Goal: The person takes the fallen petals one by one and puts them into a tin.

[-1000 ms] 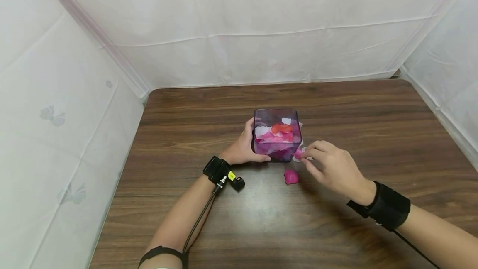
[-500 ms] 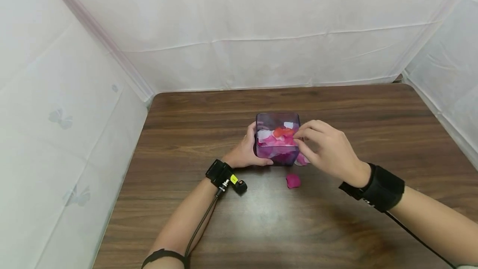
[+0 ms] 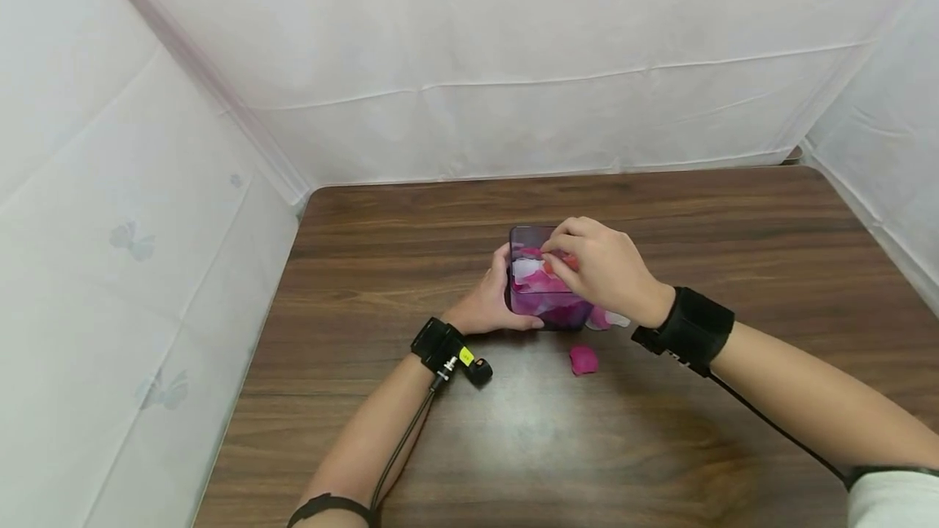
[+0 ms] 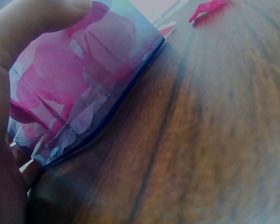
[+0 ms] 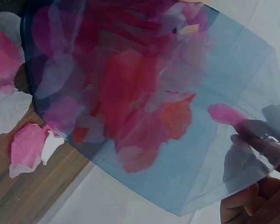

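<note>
A square see-through purple box (image 3: 546, 313) stands on the table, filled partway with pink, white and red artificial flower petals. My left hand (image 3: 480, 304) grips it from the left side, the thumb along its near wall. My right hand (image 3: 610, 271) is over the open top, its fingertips pinching a pink petal (image 5: 225, 113), seen through the box wall in the right wrist view. The hand hides part of the box's right rim. Near the box's right foot lie some pink-and-white petals (image 3: 601, 319), and a magenta petal (image 3: 584, 360) lies in front.
The wood-grain table (image 3: 411, 251) has rounded far corners. White sheeting (image 3: 469, 133) hangs behind it and at both sides. Each wrist wears a black band, and a cable runs along each forearm.
My right hand has risen from the petals at the box's right side and moved left over its top, carrying a petal. My left hand keeps its grip on the box.
</note>
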Tool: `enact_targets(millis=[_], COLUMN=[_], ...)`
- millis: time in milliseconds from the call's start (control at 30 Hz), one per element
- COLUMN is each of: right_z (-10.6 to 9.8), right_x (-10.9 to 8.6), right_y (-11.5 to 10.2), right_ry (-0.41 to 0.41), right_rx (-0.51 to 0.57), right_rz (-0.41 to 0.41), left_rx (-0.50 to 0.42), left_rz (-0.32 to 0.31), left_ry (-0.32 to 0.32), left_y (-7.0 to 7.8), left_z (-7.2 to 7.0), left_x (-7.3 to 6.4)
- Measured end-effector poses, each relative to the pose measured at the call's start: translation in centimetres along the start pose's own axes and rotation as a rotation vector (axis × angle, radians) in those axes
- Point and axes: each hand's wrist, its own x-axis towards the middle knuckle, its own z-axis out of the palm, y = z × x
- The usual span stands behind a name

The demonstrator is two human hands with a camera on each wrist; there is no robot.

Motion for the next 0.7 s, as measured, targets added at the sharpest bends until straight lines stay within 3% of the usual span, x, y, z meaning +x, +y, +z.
enact_targets(millis=[267, 400, 533, 700], right_z=[-0.7, -1.7, -2.8, -3.7], right_x=[-0.4, -0.9, -2.0, -3.9], right_y=[0.2, 0.2, 0.0, -0.4], right_ry=[-0.011, 0.02, 0.08, 0.153], right_rx=[-0.024, -0.037, -0.03, -0.029], right_rz=[0.021, 0.03, 0.01, -0.056], left_rx=[0.037, 0.026, 0.026, 0.0], left_rz=[0.016, 0.04, 0.025, 0.034], left_ry=[0.003, 0.006, 0.005, -0.006], left_y=[0.0, 0.0, 0.1, 2.3], left_z=[-0.1, -0.2, -0.3, -0.9], left_x=[0.2, 0.2, 0.3, 0.1])
